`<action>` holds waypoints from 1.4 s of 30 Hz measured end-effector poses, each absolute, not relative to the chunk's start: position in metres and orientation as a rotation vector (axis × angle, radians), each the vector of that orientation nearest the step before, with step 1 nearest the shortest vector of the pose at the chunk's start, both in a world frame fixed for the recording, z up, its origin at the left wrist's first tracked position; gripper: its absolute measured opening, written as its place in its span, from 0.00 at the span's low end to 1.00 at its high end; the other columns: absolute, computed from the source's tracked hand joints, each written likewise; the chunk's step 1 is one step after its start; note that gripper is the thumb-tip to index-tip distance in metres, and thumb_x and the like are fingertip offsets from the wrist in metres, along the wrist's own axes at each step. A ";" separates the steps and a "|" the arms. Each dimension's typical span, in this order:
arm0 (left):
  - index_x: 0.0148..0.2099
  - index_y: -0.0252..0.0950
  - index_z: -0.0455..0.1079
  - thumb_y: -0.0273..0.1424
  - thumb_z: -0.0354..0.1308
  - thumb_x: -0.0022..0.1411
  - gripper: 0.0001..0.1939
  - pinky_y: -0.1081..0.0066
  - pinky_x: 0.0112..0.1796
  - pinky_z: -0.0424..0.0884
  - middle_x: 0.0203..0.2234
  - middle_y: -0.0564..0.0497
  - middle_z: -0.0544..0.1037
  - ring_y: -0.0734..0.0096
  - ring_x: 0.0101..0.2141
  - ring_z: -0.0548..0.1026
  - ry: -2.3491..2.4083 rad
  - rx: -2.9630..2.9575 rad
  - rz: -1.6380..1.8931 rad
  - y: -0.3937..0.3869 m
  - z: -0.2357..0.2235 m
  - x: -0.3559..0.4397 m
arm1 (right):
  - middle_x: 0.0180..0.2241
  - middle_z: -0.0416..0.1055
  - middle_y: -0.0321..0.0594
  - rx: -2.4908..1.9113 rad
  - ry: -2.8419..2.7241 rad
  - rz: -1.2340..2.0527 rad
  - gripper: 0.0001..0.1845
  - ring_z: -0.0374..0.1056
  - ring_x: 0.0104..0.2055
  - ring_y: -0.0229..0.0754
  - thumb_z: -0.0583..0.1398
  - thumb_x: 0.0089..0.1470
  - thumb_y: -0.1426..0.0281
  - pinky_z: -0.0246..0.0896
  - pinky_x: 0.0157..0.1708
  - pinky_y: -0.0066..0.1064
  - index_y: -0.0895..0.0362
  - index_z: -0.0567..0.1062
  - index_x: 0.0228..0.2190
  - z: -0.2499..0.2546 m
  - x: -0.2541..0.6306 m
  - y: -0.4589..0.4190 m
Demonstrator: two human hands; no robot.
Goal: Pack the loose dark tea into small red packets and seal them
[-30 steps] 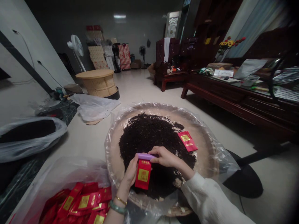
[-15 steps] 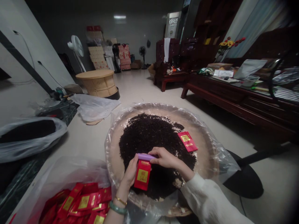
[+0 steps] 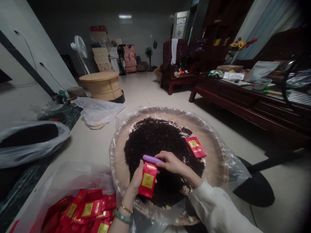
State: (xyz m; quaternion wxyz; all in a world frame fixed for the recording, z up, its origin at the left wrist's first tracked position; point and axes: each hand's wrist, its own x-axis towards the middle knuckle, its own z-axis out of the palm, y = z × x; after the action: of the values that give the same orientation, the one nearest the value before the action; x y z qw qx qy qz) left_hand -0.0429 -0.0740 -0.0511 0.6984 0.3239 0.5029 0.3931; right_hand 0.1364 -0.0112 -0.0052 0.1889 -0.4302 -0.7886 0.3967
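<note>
My left hand (image 3: 137, 177) holds a red tea packet (image 3: 147, 180) upright, its yellow label facing me. My right hand (image 3: 171, 164) grips one end of a slim purple bar (image 3: 152, 159), whose exact kind I cannot make out. The bar lies across the packet's top edge, slightly tilted. Both hands are over a heap of dark loose tea leaves (image 3: 155, 139) in a wide round basket tray (image 3: 119, 152) lined with clear plastic. Another red packet (image 3: 195, 147) lies flat on the right side of the tray.
At lower left, a clear plastic bag (image 3: 73, 174) holds several red packets (image 3: 87, 208). Beyond it is an open bag of dark leaves (image 3: 29, 134). A round woven stand (image 3: 103, 85) sits farther back. A dark wooden table (image 3: 243, 97) stands right, with a black fan base (image 3: 257, 191) nearer.
The purple bar has risen a little and tilted, its left end now higher, exposing more of the packet's top. My right hand has shifted slightly up. The packet leans a bit more.
</note>
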 end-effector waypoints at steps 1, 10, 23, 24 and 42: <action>0.45 0.23 0.72 0.67 0.44 0.47 0.50 0.72 0.19 0.66 0.22 0.38 0.80 0.59 0.22 0.79 1.118 0.718 0.869 -0.074 -0.051 -0.043 | 0.35 0.73 0.41 -1.203 -2.219 1.113 0.15 0.68 0.36 0.42 0.63 0.49 0.70 0.60 0.37 0.30 0.57 0.78 0.41 -0.005 0.137 -0.011; 0.46 0.23 0.72 0.66 0.44 0.49 0.48 0.71 0.19 0.67 0.21 0.39 0.80 0.60 0.21 0.78 1.107 0.708 0.869 -0.074 -0.053 -0.044 | 0.36 0.74 0.41 -1.185 -2.230 1.120 0.14 0.68 0.37 0.42 0.63 0.49 0.71 0.61 0.38 0.31 0.57 0.78 0.40 -0.005 0.137 -0.013; 0.40 0.24 0.74 0.64 0.45 0.52 0.45 0.73 0.21 0.66 0.22 0.37 0.80 0.65 0.20 0.76 1.008 0.687 0.892 -0.074 -0.055 -0.045 | 0.39 0.73 0.55 -2.148 -1.921 0.433 0.16 0.69 0.42 0.54 0.60 0.51 0.69 0.61 0.41 0.38 0.64 0.75 0.41 -0.046 0.252 0.030; 0.41 0.24 0.74 0.64 0.45 0.52 0.44 0.73 0.21 0.66 0.23 0.37 0.80 0.64 0.20 0.76 1.006 0.687 0.887 -0.074 -0.055 -0.045 | 0.39 0.72 0.55 -2.187 -1.920 0.421 0.16 0.69 0.41 0.54 0.60 0.52 0.69 0.61 0.40 0.39 0.64 0.75 0.41 -0.048 0.254 0.028; 0.45 0.32 0.68 0.61 0.46 0.55 0.36 0.72 0.23 0.69 0.25 0.46 0.80 0.66 0.22 0.78 0.920 0.667 0.835 -0.075 -0.055 -0.042 | 0.23 0.71 0.39 -1.092 -2.221 0.749 0.19 0.66 0.25 0.38 0.51 0.62 0.64 0.57 0.28 0.26 0.56 0.71 0.23 -0.033 0.121 -0.029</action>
State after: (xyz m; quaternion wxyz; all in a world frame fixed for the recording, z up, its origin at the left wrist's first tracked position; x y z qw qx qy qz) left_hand -0.0422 -0.0751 -0.0553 0.7615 0.3065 0.4229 0.3839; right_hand 0.1209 -0.0293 -0.0325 0.2743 -0.4061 -0.8260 0.2785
